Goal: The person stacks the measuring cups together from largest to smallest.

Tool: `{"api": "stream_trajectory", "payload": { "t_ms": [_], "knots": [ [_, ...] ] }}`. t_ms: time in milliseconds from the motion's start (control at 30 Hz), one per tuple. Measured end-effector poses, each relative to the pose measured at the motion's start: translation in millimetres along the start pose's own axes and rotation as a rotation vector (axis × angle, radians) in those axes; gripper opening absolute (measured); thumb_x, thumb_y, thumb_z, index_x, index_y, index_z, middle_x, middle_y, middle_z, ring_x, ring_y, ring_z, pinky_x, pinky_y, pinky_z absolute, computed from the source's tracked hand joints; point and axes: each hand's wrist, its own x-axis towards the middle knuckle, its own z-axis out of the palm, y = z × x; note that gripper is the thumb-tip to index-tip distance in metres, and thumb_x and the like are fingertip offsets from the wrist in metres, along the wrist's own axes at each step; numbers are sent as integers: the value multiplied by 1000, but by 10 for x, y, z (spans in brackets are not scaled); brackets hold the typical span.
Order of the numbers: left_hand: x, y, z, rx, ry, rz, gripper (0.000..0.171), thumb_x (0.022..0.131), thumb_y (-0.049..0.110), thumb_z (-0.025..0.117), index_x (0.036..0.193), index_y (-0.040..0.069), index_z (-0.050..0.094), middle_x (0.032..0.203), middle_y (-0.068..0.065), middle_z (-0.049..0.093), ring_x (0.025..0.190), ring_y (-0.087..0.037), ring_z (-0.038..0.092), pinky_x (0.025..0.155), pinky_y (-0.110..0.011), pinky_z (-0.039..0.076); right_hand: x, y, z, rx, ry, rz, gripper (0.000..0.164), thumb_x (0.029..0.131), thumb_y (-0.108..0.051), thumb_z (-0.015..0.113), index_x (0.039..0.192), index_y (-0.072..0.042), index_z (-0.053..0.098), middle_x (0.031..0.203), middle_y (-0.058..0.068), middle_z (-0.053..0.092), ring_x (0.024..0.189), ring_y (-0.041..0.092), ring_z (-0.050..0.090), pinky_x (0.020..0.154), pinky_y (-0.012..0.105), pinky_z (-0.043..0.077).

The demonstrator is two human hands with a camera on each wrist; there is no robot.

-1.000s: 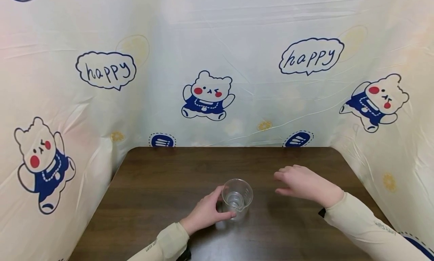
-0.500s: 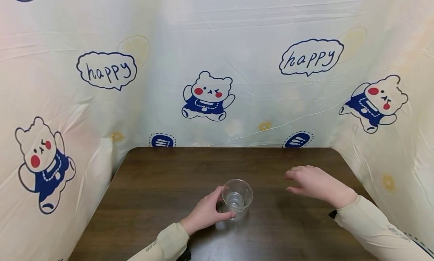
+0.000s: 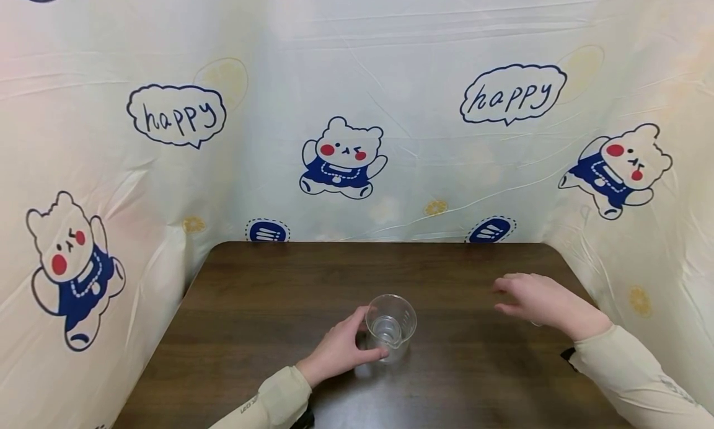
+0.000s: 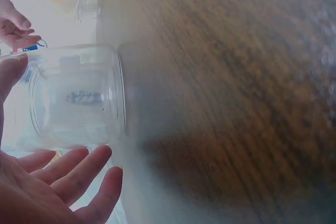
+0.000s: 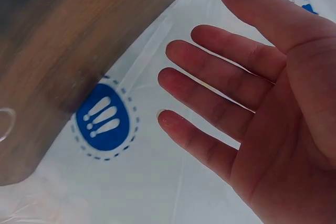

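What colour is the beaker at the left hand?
The beaker is clear and colourless; the head view shows it best.

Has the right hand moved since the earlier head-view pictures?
Yes. Judged against the table in the head view, the right hand has shifted to the right, farther from the glass beaker.

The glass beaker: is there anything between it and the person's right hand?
No object shows there. In the head view, only bare brown tabletop appears between the glass beaker and the right hand.
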Motion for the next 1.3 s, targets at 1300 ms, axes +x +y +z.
{"api": "stream_trajectory", "payload": {
  "t_ms": [1300],
  "knots": [
    [23,-18,13,-8,1,-17,80,84,54,84,147,21,48,133,-1,67,115,-15,69,96,-49,53,-513,1003,638,101,-59,215,33,79,-11,86,104,3,69,94,15,66,84,35,68,75,52,56]
  ]
}}
